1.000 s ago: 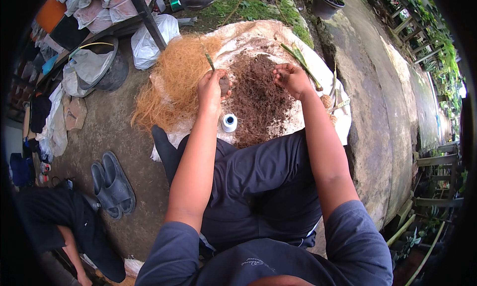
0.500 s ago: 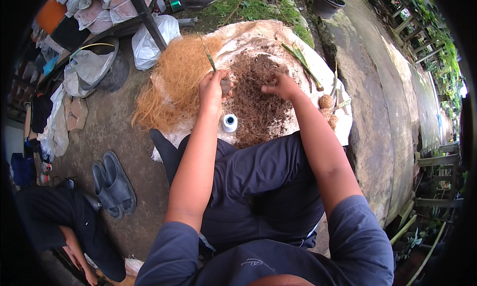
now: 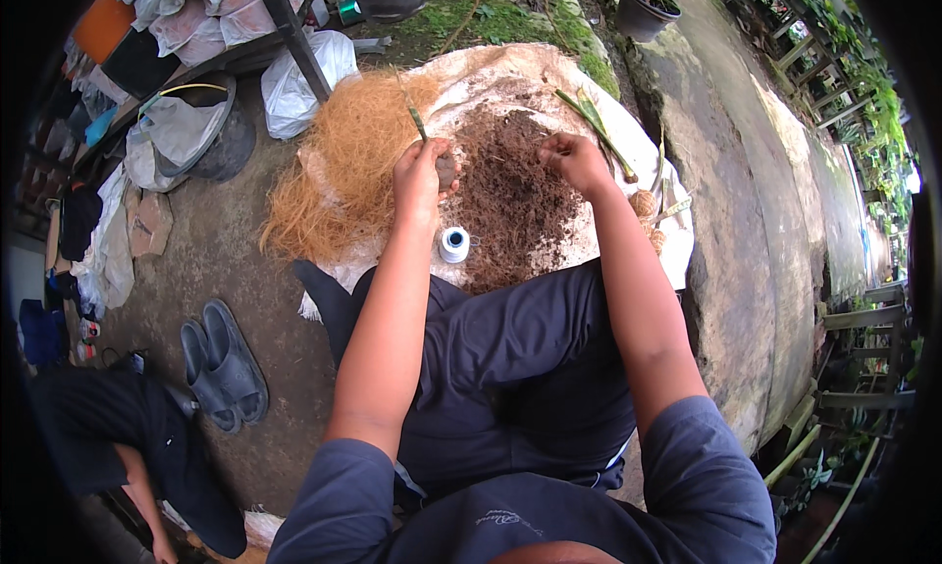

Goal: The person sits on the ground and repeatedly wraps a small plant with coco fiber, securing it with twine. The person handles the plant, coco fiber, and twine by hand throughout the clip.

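My left hand (image 3: 424,177) is wrapped round a dark lump of soil (image 3: 444,171) with an upright green cutting (image 3: 416,118) in it. My right hand (image 3: 574,157) is above the right side of a dark pile of fibrous soil (image 3: 505,201), its fingers drawn together; what they hold, if anything, is too small to make out. A white spool of thread (image 3: 454,245) stands beside the pile. Tan fibre (image 3: 324,191) is heaped at the left of a white sack sheet (image 3: 469,66). Cut green leaves (image 3: 594,123) and wrapped brown balls (image 3: 646,204) lie at the right.
Another person's leg (image 3: 191,476) and arm are at the lower left, near grey slippers (image 3: 226,363). A rack (image 3: 294,44) with bags, a white bag (image 3: 294,103) and a bucket (image 3: 216,132) stand at upper left. A potted plant (image 3: 643,15) stands beside the concrete path (image 3: 746,230).
My right hand dipped down and left into the soil half a second ago and has risen back to the right. My left hand stays nearly still. The other person's arm has shifted slightly.
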{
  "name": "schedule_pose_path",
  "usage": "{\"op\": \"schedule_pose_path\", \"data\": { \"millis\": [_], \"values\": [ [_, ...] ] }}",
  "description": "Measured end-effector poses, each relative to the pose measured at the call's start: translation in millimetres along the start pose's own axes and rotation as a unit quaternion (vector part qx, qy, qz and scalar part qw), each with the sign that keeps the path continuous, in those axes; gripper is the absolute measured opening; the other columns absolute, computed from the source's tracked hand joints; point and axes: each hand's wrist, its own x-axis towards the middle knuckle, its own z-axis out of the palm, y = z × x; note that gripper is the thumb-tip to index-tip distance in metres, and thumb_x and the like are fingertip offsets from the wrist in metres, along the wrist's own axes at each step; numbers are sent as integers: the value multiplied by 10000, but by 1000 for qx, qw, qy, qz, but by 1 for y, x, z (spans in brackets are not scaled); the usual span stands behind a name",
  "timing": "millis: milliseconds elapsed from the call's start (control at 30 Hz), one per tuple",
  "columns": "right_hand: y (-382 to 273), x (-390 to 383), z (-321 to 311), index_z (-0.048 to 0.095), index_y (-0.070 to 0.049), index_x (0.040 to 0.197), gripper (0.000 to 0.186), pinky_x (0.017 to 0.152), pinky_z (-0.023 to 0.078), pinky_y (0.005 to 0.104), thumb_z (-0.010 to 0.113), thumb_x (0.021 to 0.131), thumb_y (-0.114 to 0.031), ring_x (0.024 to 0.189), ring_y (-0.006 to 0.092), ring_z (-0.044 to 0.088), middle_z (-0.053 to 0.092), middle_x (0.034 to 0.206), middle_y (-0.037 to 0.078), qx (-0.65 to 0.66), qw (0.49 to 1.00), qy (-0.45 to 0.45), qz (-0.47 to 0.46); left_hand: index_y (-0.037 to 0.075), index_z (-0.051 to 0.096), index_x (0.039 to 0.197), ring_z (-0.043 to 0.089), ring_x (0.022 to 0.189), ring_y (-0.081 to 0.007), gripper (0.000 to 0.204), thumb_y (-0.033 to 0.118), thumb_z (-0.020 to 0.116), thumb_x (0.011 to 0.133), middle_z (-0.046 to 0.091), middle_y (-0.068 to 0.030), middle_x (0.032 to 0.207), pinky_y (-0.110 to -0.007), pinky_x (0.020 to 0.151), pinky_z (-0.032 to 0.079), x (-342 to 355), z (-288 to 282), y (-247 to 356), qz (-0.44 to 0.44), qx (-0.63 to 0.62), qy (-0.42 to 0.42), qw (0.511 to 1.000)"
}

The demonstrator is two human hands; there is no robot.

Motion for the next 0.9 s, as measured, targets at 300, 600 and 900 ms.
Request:
{"op": "schedule_pose_path", "data": {
  "millis": [300,600,900],
  "values": [
    [36,18,2,666,-33,1350,457,991,550,394,730,964,-268,1077,285,732,737,1258,146,-127,987,70,-62,39,633,1085,661,751,-170,177,199,596,1020,637,-63,921,-308,550,508,2,3,-6,-13,27,-10,999],
    [31,18,29,744,-120,1167,292,1017,544,440,749,878,-160,1176,335,658,710,1195,168,-308,942,-75,-111,52,631,1064,665,752,-169,161,204,593,1026,636,-45,915,-308,553,505,0,3,-2,-19,36,6,999],
    [35,8,51,749,-142,1124,311,1011,542,460,736,823,-63,1230,371,581,617,1224,156,-441,886,-87,-116,52,625,1053,663,742,-178,175,219,576,1031,640,-62,919,-314,526,495,-1,3,-7,11,16,-39,999]
  ]
}}
